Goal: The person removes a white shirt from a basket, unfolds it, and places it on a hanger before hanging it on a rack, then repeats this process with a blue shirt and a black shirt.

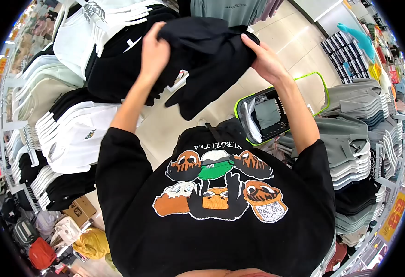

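Observation:
A black cloth garment (211,64) hangs bunched between my two hands, above the tiled floor. My left hand (155,51) has its fingers closed on the garment's upper left side. At the upper right edge, my right hand (264,59) grips the garment with thumb and fingers, part of them behind the cloth. The garment's lower end dangles freely, and a white tag (179,80) shows beside it. Below and to the right stands a black basket with a green rim (323,83), holding grey cloth and a clear plastic bag.
Racks of white shirts (80,134) and black shirts (119,69) line the left. Grey garments (345,138) hang on the right. Stacked dark boxes (345,56) stand at the upper right. Bags (42,253) and a cardboard box (80,210) lie lower left.

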A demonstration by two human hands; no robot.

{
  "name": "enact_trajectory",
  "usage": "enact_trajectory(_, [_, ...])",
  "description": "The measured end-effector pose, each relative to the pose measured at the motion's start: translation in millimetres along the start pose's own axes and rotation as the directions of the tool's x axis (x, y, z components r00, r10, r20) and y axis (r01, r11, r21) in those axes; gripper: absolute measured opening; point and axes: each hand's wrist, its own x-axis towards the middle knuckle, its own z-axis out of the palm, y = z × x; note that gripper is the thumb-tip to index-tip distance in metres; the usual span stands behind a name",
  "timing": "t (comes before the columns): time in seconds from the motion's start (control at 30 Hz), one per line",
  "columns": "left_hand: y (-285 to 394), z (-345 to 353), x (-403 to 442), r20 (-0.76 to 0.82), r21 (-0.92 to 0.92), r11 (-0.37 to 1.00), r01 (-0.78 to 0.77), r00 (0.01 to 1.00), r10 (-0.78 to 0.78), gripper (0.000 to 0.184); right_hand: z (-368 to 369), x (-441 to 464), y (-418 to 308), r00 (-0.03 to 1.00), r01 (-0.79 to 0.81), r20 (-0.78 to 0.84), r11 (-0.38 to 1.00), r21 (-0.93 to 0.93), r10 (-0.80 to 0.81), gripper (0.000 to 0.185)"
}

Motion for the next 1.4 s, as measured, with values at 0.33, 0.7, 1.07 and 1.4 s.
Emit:
enact_trajectory(0.33, [37.6,-69.2,40.4,0.056,-0.156,0.908,0.39,0.921,-0.386,0.033,-46.0,24.1,21.5,0.939,0.341,0.213,0.661,-0.669,-0.268,0.033])
enact_trajectory(0.7, [53.0,-36.0,40.7,0.284,-0.304,0.687,0.661,0.751,-0.597,0.048,54.8,21.4,5.6,0.805,0.59,0.28,0.654,-0.475,-0.523,0.083])
enact_trajectory(1.07, [56.2,-103.8,46.2,0.476,0.556,0.805,-0.208,0.873,-0.103,0.033,95.7,77.6,-15.4,0.822,0.566,0.332,0.602,-0.563,-0.463,0.044])
enact_trajectory(1.4, [58.9,-172.5,27.9,0.285,0.631,0.776,-0.01,0.933,-0.22,0.027,132.7,48.0,-52.2,0.651,0.751,0.658,0.449,-0.484,-0.379,0.042])
